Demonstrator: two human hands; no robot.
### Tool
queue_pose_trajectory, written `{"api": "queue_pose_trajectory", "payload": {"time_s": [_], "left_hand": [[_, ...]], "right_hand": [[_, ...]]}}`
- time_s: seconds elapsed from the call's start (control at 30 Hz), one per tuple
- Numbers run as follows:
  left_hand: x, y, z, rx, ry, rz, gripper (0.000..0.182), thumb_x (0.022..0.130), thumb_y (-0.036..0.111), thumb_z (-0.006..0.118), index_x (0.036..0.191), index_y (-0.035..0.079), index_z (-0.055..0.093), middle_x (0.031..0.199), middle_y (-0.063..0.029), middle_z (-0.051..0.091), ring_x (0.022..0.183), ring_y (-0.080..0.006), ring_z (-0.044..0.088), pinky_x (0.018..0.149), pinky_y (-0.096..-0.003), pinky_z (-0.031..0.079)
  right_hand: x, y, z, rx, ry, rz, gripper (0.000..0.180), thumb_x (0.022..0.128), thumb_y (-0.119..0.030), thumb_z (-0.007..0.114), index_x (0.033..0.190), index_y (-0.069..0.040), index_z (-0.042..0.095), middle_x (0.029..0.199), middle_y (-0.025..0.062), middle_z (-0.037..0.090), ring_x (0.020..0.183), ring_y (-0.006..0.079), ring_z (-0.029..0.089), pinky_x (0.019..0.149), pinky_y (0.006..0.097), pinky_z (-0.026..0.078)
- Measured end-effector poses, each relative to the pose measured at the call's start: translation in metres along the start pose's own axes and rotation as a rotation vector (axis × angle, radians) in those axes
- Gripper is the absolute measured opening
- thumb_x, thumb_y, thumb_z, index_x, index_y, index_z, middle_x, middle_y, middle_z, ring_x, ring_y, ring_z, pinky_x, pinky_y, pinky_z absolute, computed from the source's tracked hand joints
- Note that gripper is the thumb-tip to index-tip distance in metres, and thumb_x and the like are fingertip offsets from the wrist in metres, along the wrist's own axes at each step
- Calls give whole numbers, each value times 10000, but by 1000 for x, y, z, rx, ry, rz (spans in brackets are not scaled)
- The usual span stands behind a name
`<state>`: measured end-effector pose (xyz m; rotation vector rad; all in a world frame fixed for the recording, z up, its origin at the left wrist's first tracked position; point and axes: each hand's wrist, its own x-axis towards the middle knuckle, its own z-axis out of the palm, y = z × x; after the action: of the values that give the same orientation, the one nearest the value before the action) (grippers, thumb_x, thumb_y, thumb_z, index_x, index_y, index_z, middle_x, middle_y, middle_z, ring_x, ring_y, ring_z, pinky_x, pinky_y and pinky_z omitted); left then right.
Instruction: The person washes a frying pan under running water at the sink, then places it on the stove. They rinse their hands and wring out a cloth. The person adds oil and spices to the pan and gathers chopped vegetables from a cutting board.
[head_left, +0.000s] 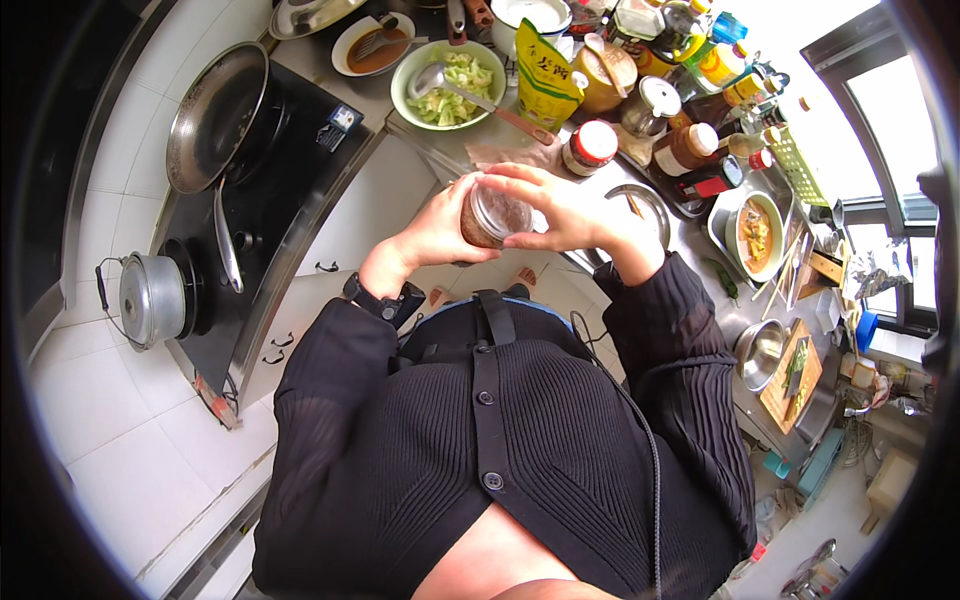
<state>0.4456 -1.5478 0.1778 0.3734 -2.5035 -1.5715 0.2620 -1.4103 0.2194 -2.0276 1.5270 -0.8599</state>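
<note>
A glass jar with brown contents is held up in front of my body, tilted so that its clear lid faces to the right. My left hand wraps around the jar's body, and a black watch sits on that wrist. Over the lid end curves my right hand, fingers along the upper rim and thumb at the lower one. Just beyond the hands, a red-lidded jar and a brown paper-like sheet rest on the steel counter.
On the left, a wok and a lidded aluminium pot stand on the black hob. Ahead are a bowl of chopped greens with a spoon, a yellow-green pouch and several bottles. Rightward lie a soup bowl and a cutting board bearing a knife.
</note>
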Motion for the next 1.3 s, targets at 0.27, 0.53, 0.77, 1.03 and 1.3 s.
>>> {"api": "queue_pose_trajectory", "payload": {"time_s": [0.27, 0.53, 0.77, 1.03, 1.3], "left_hand": [[25, 43, 18, 335, 154, 53, 994, 537, 282, 819, 1348, -18, 330, 1268, -211, 490, 1178, -365, 491, 1011, -427, 391], [48, 60, 15, 471, 375, 148, 1074, 540, 315, 817, 1382, -47, 259, 1246, -220, 509, 1150, -363, 515, 1006, -447, 383], [72, 110, -20, 415, 501, 477, 1326, 583, 407, 867, 1462, -4, -37, 1469, -255, 220, 1334, -402, 300, 1089, -447, 272], [-46, 50, -47, 124, 135, 82, 581, 778, 72, 716, 1301, 36, 466, 1139, -111, 592, 1017, -230, 587, 895, -332, 480], [-224, -1, -62, -340, 368, -442, 80, 882, 17, 568, 959, 5, 550, 1030, -104, 626, 924, -140, 588, 850, -298, 470]], "right_hand": [[-8, -21, -3, -251, 117, 475, 733, 851, -540, 534, 1402, -94, 348, 1082, 244, 530, 960, 389, 559, 801, 433, 485], [24, -35, -26, -496, 198, 454, 466, 846, -395, 593, 1254, -180, 527, 1235, 264, 480, 844, 400, 590, 733, 459, 521], [24, -66, -134, -275, 377, 408, 882, 559, -400, 831, 1343, -225, 467, 1027, 219, 498, 943, 379, 569, 830, 420, 484], [69, 116, -294, -173, 1161, 513, 1033, 524, -331, 870, 1413, -120, 388, 1220, 235, 518, 1116, 326, 552, 882, 413, 511], [187, 262, -353, -358, 1281, 621, 900, 586, -213, 818, 1377, -79, 409, 1210, 258, 546, 1106, 338, 579, 882, 402, 512]]}}
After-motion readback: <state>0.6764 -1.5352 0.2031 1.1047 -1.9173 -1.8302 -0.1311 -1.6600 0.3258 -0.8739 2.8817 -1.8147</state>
